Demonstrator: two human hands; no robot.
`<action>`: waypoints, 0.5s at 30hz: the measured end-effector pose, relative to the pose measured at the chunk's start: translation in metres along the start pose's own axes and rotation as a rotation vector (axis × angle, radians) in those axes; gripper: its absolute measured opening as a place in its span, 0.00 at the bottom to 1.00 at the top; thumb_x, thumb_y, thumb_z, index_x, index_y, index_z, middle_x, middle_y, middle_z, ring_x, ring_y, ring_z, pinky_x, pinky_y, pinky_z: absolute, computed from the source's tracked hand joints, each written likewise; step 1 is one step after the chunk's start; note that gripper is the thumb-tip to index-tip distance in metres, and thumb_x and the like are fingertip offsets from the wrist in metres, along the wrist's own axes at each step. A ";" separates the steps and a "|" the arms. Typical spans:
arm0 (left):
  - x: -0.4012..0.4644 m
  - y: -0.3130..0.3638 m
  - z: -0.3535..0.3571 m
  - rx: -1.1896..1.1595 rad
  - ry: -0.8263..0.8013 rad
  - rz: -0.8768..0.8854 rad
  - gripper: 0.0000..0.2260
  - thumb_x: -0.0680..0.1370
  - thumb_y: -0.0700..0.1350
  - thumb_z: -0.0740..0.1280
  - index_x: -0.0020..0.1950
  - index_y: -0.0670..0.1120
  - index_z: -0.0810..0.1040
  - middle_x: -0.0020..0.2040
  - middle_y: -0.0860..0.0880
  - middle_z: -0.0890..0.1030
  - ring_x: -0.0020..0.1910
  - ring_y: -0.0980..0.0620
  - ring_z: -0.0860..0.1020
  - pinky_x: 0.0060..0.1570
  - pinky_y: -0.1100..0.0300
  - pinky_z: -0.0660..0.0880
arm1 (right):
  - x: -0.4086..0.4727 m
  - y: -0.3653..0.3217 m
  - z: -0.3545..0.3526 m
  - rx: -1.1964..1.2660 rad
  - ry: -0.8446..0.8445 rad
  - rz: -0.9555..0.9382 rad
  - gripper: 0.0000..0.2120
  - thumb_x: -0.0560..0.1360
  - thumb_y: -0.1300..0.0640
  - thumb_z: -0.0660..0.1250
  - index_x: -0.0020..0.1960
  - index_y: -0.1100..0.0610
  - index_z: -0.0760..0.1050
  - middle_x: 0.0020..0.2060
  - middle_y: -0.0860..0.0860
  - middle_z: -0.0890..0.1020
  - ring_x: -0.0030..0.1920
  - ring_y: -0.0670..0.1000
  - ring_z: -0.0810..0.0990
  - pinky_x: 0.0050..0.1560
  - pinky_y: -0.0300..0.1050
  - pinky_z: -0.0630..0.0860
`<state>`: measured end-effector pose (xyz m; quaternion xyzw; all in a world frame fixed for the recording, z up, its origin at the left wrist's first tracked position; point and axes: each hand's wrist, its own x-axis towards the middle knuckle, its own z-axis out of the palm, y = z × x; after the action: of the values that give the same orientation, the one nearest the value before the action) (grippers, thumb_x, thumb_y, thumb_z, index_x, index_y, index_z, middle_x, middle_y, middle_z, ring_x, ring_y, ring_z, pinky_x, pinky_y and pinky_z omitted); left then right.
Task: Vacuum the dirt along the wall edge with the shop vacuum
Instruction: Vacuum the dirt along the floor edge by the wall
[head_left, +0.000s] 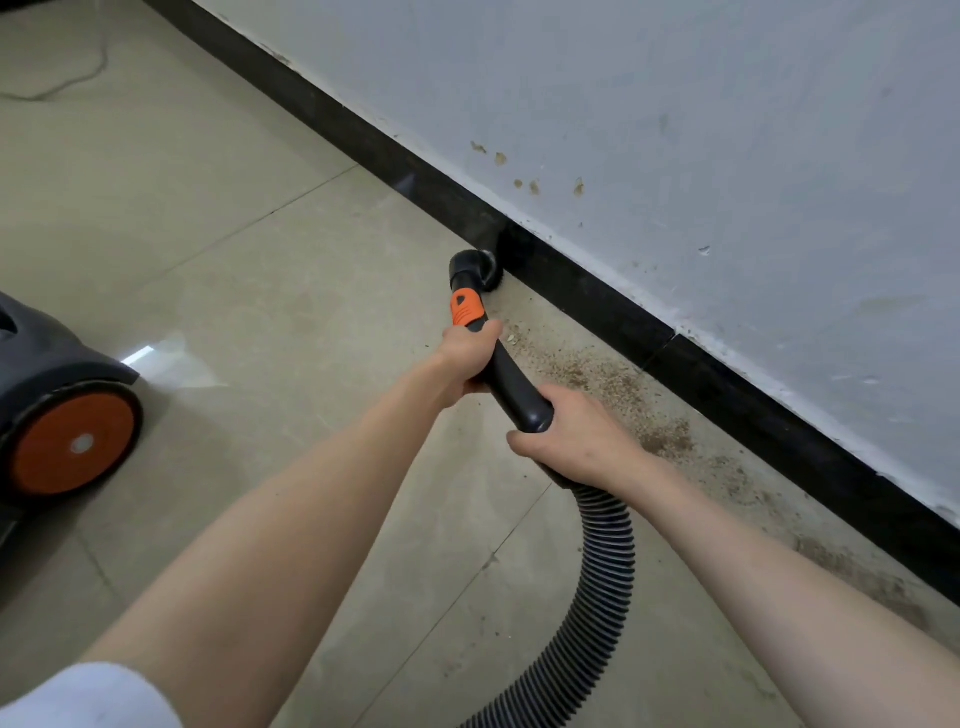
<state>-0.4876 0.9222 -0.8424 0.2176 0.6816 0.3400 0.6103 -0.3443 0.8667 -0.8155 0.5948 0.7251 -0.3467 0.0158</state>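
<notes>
My left hand (470, 358) grips the black vacuum handle (511, 384) just below its orange slider (465, 307). My right hand (576, 436) holds the handle's lower end, where the ribbed black hose (602, 571) joins. The round brush nozzle (480, 267) rests on the floor, touching the black baseboard (597, 296). Brown dirt (597, 379) lies in a band along the baseboard, from beside the handle toward the lower right. The shop vacuum body (57, 415), dark grey with an orange wheel, stands at the left edge.
The floor is beige tile (234, 260) with grout lines. A thin cord (62, 83) loops on the floor at the far upper left. The white wall (727, 130) above the baseboard has brown spots and scuffs.
</notes>
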 end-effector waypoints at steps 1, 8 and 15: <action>0.003 0.001 -0.004 0.006 0.006 0.013 0.15 0.79 0.48 0.62 0.60 0.40 0.66 0.43 0.45 0.73 0.39 0.49 0.75 0.44 0.53 0.78 | 0.002 -0.005 0.001 0.008 0.003 0.002 0.12 0.66 0.43 0.68 0.42 0.46 0.66 0.41 0.49 0.78 0.43 0.55 0.78 0.42 0.49 0.75; 0.021 0.011 -0.029 0.054 0.077 0.104 0.19 0.79 0.50 0.61 0.64 0.39 0.66 0.42 0.47 0.71 0.38 0.51 0.73 0.38 0.56 0.75 | 0.010 -0.048 0.014 0.069 0.044 0.045 0.15 0.71 0.45 0.66 0.52 0.51 0.69 0.43 0.51 0.77 0.45 0.56 0.76 0.40 0.46 0.69; 0.015 0.008 -0.030 0.117 -0.072 0.071 0.18 0.80 0.51 0.61 0.64 0.41 0.65 0.41 0.47 0.70 0.38 0.51 0.73 0.36 0.58 0.74 | -0.005 -0.050 0.026 0.055 0.095 0.107 0.17 0.73 0.45 0.64 0.56 0.52 0.68 0.46 0.52 0.79 0.46 0.57 0.77 0.42 0.47 0.70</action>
<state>-0.5201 0.9318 -0.8463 0.2892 0.6696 0.3132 0.6082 -0.3971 0.8461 -0.8087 0.6487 0.6824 -0.3365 -0.0163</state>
